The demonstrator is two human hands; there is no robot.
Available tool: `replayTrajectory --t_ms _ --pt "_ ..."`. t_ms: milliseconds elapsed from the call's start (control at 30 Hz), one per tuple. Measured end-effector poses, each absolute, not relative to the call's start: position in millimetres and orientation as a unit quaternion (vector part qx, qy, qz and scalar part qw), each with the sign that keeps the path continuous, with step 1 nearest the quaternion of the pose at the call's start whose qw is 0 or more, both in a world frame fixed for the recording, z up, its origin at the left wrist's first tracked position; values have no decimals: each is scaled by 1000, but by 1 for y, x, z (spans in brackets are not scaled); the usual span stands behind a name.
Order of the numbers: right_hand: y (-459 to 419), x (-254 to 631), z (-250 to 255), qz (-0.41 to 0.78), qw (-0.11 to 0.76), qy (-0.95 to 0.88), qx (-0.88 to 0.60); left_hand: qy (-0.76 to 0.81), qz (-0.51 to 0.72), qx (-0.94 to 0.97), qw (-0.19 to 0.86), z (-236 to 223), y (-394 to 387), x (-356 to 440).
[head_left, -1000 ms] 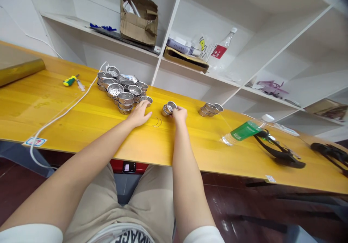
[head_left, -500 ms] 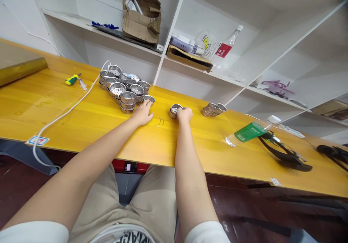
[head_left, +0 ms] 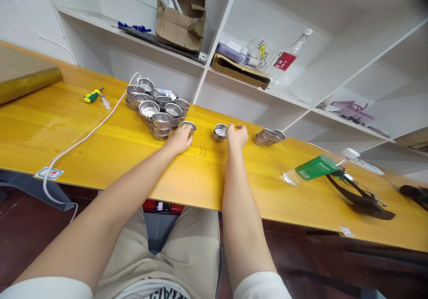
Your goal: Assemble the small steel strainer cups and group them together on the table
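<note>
The right hand [head_left: 237, 136], near the center of the frame, has its fingers drawn in narrowly at the right side of a small stack of perforated metal cups [head_left: 220, 131]; whether the fingertips touch the rim or sit just beside it cannot be told. The left hand [head_left: 180, 139], a little left of center, lays its fingers over the near side of a lone perforated cup [head_left: 189, 127], and how firmly they close on it is hidden. The step in hand looks to be steadying or releasing the small stack at the right hand while the left hand minds the lone cup. From here, moving either hand calls for a clean lift of the fingers clear of the rims, so that neither the stack nor the cup tips. Below and between the hands lie thin curved wires [head_left: 202, 151], easily brushed by a low wrist. Farther out, a crowded cluster of perforated cups [head_left: 149, 109] stands at upper left of center, close by the left hand, and another group of perforated cups [head_left: 267, 137] stands right of center on the yellow tabletop [head_left: 180, 178]
</note>
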State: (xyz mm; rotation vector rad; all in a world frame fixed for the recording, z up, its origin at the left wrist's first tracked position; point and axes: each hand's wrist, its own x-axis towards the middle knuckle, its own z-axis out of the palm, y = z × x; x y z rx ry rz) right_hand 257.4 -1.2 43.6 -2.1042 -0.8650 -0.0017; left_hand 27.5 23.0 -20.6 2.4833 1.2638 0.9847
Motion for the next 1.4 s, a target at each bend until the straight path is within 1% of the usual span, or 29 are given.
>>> replayTrajectory --t_ms 67,133,233,300,367,433,533,600,667,767,833,900,967,1033,1100,1167,1267,1400 --pt "-7 238 46 -18 422 -413 -807 412 334 842 99 -20 19 25" --pt "-10 216 42 10 404 -487 -774 386 322 858 102 -19 16 23" --pt "-12 191 28 66 326 -577 -746 338 318 881 96 -17 13 21" --pt "-11 184 18 82 308 -597 -736 313 332 886 79 -14 11 20" --pt "-10 184 12 87 326 -605 -722 297 336 893 49 -10 9 20" --pt "-9 186 9 108 368 -596 -706 287 320 903 20 -6 5 21" --pt "-10 187 7 192 434 -566 -674 296 314 902 -12 0 -2 22" --pt "-12 185 8 230 450 -563 -654 315 333 888 -23 2 -5 22" --pt "-14 183 9 217 432 -594 -644 320 345 882 -20 2 -6 21" --pt "-17 178 12 166 389 -649 -632 308 357 882 7 -1 -1 19" --pt "-19 176 15 141 401 -637 -642 302 371 878 20 -2 2 18" --pt "-21 173 17 152 444 -591 -656 302 383 872 23 -2 4 18" --pt "-22 169 20 234 497 -539 -639 309 386 869 21 -2 5 18" --pt "-22 166 23 364 542 -481 -585 317 384 867 20 -1 4 18" --pt "-23 162 26 480 568 -415 -525 317 380 869 20 -1 2 18" --pt "-24 161 27 561 573 -357 -479 312 378 871 20 -1 1 19" --pt "-24 160 29 638 558 -300 -438 307 373 875 19 0 0 18" --pt "-25 161 32 677 543 -272 -416 300 365 881 13 2 -2 19"
